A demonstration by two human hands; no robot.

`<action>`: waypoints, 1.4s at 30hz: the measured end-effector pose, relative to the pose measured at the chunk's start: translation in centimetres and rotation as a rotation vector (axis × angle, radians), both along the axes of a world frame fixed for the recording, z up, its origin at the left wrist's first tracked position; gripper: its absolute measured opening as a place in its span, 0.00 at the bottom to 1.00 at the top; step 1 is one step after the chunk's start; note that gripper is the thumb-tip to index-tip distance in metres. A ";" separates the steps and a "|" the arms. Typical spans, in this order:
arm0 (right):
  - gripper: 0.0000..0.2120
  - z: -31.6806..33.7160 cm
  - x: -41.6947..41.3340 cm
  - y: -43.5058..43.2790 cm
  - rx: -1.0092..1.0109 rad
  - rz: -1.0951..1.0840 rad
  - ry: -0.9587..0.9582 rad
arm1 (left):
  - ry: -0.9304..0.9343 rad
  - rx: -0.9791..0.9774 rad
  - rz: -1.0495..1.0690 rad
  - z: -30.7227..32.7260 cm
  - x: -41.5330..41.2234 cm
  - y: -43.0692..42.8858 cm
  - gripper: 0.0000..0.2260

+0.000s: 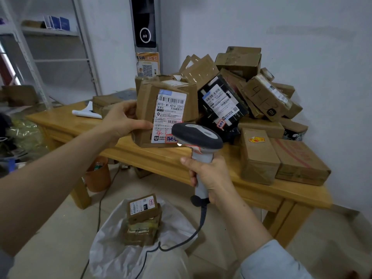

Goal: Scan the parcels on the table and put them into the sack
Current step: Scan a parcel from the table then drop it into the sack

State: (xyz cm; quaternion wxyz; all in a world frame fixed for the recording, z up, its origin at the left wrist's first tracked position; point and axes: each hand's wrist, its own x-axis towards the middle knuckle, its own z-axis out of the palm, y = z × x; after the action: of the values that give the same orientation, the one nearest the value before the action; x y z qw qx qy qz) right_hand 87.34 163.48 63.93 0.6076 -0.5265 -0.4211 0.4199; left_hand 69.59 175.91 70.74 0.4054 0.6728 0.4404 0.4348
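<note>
Left hand (122,119): I grip the brown parcel (148,101) by its left edge; thumb on the front face, fingers behind.
Right hand (209,174): wrapped tight round the handle of the scanner (198,135); its head points at the shipping label (170,115) and covers the label's lower corner.
Parcel: upright over the near edge of the table (161,158), label towards me; whether its base rests on the wood I cannot tell.
Handling: crumpled, dented cardboard, so the walls likely give under a squeeze; one hand carries it, so probably light; the tape may be slick.
Hold: best by the side edge, thumb clear of the barcodes.
Sack (112,248): white, open on the floor below me; two small parcels (143,216) stacked inside.
Pile (251,93): many boxes heaped on the table's far right, well apart from the sack.
</note>
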 end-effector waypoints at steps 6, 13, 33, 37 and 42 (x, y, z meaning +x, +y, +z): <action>0.07 -1.8 -1.0 0.1 -0.062 0.092 0.082 | -0.045 -0.121 0.013 -2.6 -2.5 -0.3 0.27; 0.06 -5.7 -3.1 1.7 -0.245 0.182 0.161 | -0.137 -0.414 0.162 -10.5 -7.6 -0.2 0.22; 0.02 -17.7 -7.3 14.0 -0.752 0.268 0.299 | -0.416 -0.994 0.433 -27.3 -13.1 4.3 0.22; 0.02 -18.2 -9.1 14.4 -0.809 0.299 0.471 | -0.442 -0.998 0.432 -27.2 -13.2 4.1 0.21; 0.06 -17.7 -12.4 12.2 -0.877 0.305 0.627 | -0.452 -0.954 0.497 -26.3 -14.8 2.6 0.20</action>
State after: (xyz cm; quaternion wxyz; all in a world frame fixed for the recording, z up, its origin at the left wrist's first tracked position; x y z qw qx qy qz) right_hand 74.97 175.69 46.21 0.3604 -0.5128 -0.0774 0.7753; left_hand 54.78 178.50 44.41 0.6333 0.1828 0.6349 0.4030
